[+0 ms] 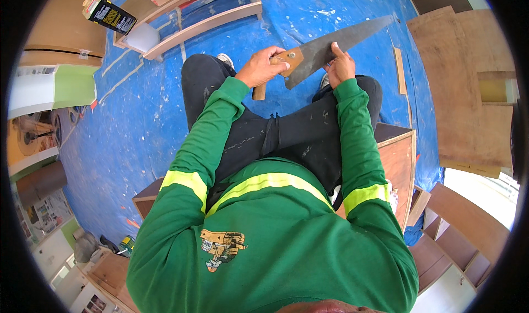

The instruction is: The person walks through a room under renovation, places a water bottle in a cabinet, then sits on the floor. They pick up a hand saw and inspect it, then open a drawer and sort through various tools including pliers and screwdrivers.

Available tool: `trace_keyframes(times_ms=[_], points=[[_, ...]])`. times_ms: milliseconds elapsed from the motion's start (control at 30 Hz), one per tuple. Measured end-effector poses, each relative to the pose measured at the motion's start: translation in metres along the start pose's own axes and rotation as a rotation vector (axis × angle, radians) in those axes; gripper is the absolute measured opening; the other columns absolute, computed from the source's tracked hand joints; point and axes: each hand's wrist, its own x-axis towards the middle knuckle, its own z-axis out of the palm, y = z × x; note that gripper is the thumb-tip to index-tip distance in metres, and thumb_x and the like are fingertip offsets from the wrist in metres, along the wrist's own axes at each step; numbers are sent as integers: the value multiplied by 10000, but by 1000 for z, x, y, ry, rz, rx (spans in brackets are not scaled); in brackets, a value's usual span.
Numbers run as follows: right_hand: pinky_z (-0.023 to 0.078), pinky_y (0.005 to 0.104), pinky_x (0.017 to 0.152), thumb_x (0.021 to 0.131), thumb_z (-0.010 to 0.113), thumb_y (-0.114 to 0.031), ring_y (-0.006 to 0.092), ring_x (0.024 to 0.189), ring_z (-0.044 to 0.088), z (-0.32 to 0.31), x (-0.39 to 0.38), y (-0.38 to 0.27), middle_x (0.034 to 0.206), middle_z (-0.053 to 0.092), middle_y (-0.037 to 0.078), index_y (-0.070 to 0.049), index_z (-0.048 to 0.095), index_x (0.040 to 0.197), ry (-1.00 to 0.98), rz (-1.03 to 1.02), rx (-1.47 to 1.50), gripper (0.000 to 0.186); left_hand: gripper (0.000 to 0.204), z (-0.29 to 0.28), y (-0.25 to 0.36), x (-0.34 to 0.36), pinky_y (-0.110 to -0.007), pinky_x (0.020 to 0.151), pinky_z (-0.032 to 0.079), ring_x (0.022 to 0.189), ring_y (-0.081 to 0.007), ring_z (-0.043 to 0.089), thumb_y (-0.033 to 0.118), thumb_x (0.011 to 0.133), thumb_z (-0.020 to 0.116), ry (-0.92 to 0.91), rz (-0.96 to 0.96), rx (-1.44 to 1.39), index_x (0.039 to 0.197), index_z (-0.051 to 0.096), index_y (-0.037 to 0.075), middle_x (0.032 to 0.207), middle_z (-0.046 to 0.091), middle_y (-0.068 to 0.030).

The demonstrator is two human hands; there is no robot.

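Handsaw (319,51) sits above the blue sheet (138,125), tip toward its right edge; your left hand (260,68) curls round the handle (259,91), right hand (343,67) loosely pinches the blade (363,34); slipping could cut you.

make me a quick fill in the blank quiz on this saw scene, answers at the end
1. The left hand grips the saw by its wooden ____.
2. The right hand has its thumb on the saw's metal ____.
3. The colour of the sheet spread over the floor is ____.
4. Apart from its yellow band, the left sleeve is coloured ____.

Missing words: handle; blade; blue; green.
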Motion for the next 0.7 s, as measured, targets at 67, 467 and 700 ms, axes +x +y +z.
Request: trace_keyframes(times_ms=[67, 467, 700], points=[[504, 510, 936, 1044, 672, -215, 235, 1084, 627, 1, 0, -1, 1211, 648, 84, -73, 555, 1203, 20, 0, -7, 243, 503, -1, 1, 0, -334, 744, 575, 823, -156, 680, 292, 909, 768, 7, 1, 20, 1307, 650, 9, 1033, 723, -94], [467, 540, 982, 1053, 653, -243, 240, 1141, 595, 8, -3, 0, 1236, 632, 69, -62, 578, 1270, -9, -10, -53, 292, 477, 3, -10, 4, -280, 655, 537, 789, -109, 626, 330, 982, 699, -6, -72, -3, 1342, 637, 24, 1058, 710, -59], [478, 552, 971, 1027, 676, -263, 267, 1173, 606, 3, 7, 7, 1263, 651, 106, -25, 587, 1301, -15, -20, -60, 373, 430, 2, -18, 7, -308, 664, 560, 825, -134, 665, 354, 1019, 623, 25, -56, -62, 1298, 669, 30, 1064, 728, -71]])
